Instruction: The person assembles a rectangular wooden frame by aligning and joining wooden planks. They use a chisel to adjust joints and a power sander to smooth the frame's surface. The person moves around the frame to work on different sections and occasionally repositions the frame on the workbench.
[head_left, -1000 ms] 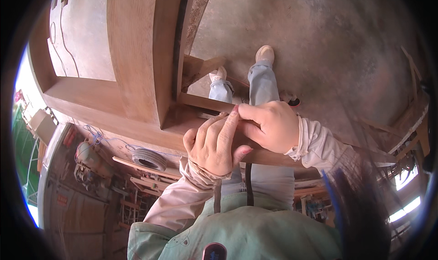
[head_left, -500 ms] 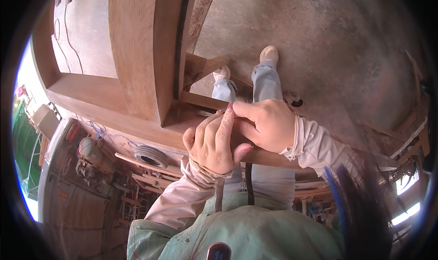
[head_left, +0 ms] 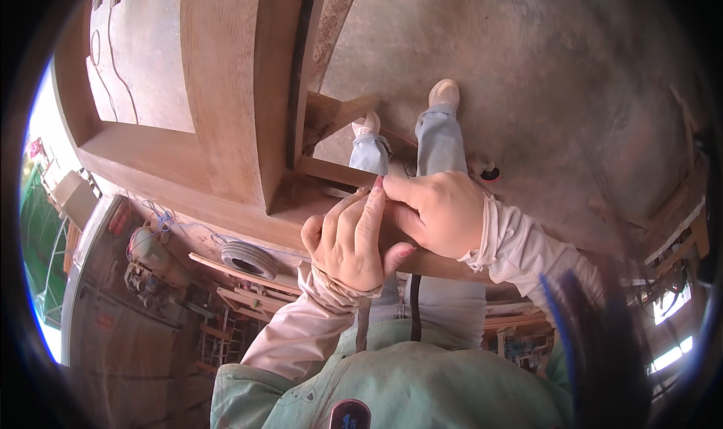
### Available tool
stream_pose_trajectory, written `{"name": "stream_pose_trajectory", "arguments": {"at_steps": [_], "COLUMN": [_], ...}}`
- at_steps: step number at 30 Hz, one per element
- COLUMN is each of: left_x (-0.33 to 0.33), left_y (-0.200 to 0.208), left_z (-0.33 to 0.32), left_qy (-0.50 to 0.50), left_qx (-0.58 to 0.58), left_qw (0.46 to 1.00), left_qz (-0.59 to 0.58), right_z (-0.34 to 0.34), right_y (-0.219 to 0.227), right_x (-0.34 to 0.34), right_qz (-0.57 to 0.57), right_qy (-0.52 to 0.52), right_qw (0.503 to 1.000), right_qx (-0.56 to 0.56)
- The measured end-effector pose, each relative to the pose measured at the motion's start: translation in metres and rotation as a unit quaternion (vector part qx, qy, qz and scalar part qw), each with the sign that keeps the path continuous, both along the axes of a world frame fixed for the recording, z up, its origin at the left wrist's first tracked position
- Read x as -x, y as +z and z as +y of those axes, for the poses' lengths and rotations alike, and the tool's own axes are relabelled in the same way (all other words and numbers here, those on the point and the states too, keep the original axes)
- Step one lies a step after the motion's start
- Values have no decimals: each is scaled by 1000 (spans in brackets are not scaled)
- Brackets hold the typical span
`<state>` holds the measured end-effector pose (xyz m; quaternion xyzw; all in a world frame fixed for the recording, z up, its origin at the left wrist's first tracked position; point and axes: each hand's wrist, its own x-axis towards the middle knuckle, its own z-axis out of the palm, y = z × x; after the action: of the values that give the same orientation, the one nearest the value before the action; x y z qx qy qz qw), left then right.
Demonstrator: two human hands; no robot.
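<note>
A brown wooden frame [head_left: 173, 174] lies across the left and middle, with a wide curved board [head_left: 226, 90] joined to its rail. My left hand [head_left: 348, 237] rests on that rail, its fingers stretched out close together and its thumb apart. Just right of it, my right hand [head_left: 440, 211] is closed, thumb and fingers bent over the wood. The tips of its fingers meet the left index fingertip. Whatever the right fingers may grip is hidden under the hand.
Beyond the rail, my shoes [head_left: 444, 92] stand on a grey concrete floor [head_left: 542, 90]. A tyre [head_left: 250, 260], wooden planks [head_left: 241, 272] and a tank-like machine [head_left: 151, 254] with blue cord lie at the left. A small round red-and-black object [head_left: 490, 174] sits near my right foot.
Both hands keep nearly the same place on the rail. The right hand and wrist have shifted very slightly down and to the left.
</note>
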<state>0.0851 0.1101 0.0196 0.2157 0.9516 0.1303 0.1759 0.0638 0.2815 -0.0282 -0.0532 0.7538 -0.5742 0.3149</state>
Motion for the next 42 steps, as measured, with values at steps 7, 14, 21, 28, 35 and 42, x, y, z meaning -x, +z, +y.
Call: {"name": "stream_pose_trajectory", "arguments": {"at_steps": [7,14,21,28,35,42], "left_x": [2,2,6,5,6,2], "left_y": [-1,3,3,4,1,1], "left_z": [-1,-3,-3,-4,-4,-5], "left_qy": [-2,-2,-17,4,8,17], "left_qx": [-21,6,-23,-34,-34,-51], "left_qw": [1000,1000,999,999,999,999], "left_qz": [16,12,-21,-38,-14,0], "right_z": [-3,-8,7,-1,-2,-1], "right_y": [4,-1,10,6,7,18], "right_x": [-7,0,-1,-3,1,2], "right_qz": [-15,22,-28,-46,-35,-12], "right_qy": [11,-6,14,37,44,18], "right_qw": [1000,999,1000,998,998,1000], "right_qx": [-9,23,-3,-24,-29,7]}}
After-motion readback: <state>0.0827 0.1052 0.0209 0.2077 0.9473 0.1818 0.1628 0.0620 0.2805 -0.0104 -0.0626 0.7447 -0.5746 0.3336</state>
